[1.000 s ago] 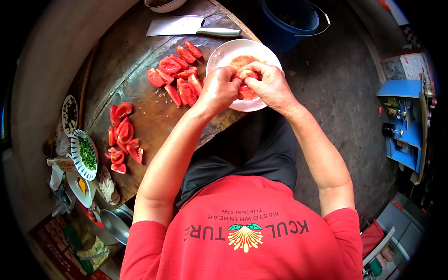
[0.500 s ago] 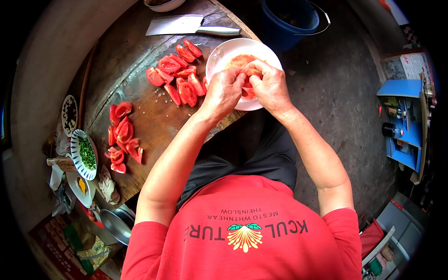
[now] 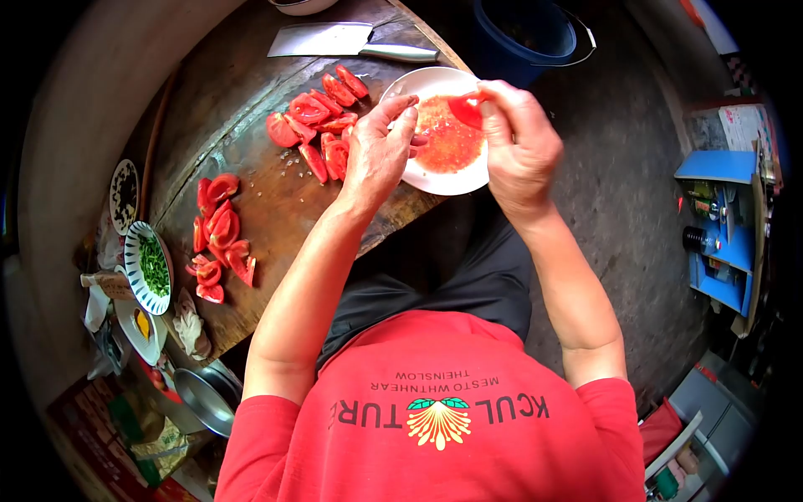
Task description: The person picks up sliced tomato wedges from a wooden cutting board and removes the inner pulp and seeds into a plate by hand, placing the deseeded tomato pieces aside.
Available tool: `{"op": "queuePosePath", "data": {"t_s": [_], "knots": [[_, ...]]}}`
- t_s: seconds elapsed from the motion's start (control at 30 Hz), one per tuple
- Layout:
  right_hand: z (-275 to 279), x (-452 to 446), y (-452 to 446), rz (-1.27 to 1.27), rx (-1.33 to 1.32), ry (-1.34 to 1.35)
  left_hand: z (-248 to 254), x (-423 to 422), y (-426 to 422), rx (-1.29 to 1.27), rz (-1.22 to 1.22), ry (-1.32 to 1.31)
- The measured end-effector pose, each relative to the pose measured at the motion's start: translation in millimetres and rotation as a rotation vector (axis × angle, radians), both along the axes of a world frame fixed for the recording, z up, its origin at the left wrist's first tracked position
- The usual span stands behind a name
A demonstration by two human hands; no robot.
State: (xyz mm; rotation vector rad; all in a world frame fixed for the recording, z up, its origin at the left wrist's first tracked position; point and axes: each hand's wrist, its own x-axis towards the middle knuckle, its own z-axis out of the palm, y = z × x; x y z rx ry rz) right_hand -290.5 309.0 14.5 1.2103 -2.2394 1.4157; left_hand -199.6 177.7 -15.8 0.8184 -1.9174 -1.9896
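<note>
A white plate (image 3: 445, 181) holding wet red tomato pulp (image 3: 447, 144) and seeds stands at the table's edge. My right hand (image 3: 525, 142) pinches a limp tomato wedge (image 3: 468, 110) above the plate's right side. Over the left rim is my left hand (image 3: 378, 155), its fingers parted with nothing visible between them. Just left of that hand lies a heap of cut tomato wedges (image 3: 308, 107), partly covered by it. Farther left on the wooden table (image 3: 280, 222) is a second group of tomato pieces (image 3: 224, 227), which look flatter.
A cleaver (image 3: 322, 39) rests beyond the wedges. Past the table's far edge stands a blue bucket (image 3: 523, 38). At the left are a bowl of chopped greens (image 3: 153, 266), a crumpled cloth (image 3: 192, 328) and a metal pan (image 3: 203, 400). Blue shelves (image 3: 726, 230) are on the right.
My hands have moved apart from being together over the plate. My left hand has shifted left, while my right hand has moved right with the tomato wedge, uncovering the pulp.
</note>
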Motion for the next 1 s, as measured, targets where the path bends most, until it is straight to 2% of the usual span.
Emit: {"op": "queuePosePath", "data": {"t_s": [0.03,0.07,0.1,0.27,0.37,0.4,0.43,0.53,0.57,0.63,0.67,0.73,0.77,0.83,0.97,1.0], "knots": [[-21,-3,1,-0.004,0.128,0.039,-3,4,2,-0.015,0.001,-0.016],[-54,-11,2,0.046,0.352,-0.246,-6,5,4,0.000,-0.027,-0.044],[-66,-13,4,0.016,0.303,-0.095,-5,8,4,-0.062,-0.075,-0.060],[2,-4,-6,0.058,0.080,-0.223,-7,14,12,0.012,-0.079,-0.087],[1,4,-7,0.013,-0.079,-0.068,0,15,15,0.070,-0.050,-0.055],[-22,1,-6,-0.046,0.031,-0.044,-1,18,17,0.100,-0.037,-0.044],[-58,-6,0,-0.032,0.258,-0.359,-3,21,19,0.127,-0.031,-0.036],[-46,3,-2,-0.025,0.196,-0.429,-3,24,24,0.220,-0.020,-0.025],[-29,10,-5,0.052,0.108,-0.517,-1,27,27,0.262,-0.019,-0.010],[-22,14,-8,0.141,0.121,-0.648,3,30,26,0.421,-0.034,0.064],[-20,17,-8,0.184,0.135,-0.658,5,31,25,0.500,-0.036,0.104],[-22,26,-8,0.277,0.138,-0.637,-3,36,19,0.484,-0.003,0.095],[-18,35,-9,0.319,0.074,-0.890,-6,40,16,0.476,0.016,0.087],[-30,48,-12,0.325,-0.011,-1.060,-8,50,14,0.475,0.084,0.107],[-32,72,-12,0.256,0.019,-0.872,-11,84,2,0.341,0.210,0.079],[-35,79,-11,0.237,-0.063,-0.914,-12,97,-6,0.276,0.249,0.055]]}}
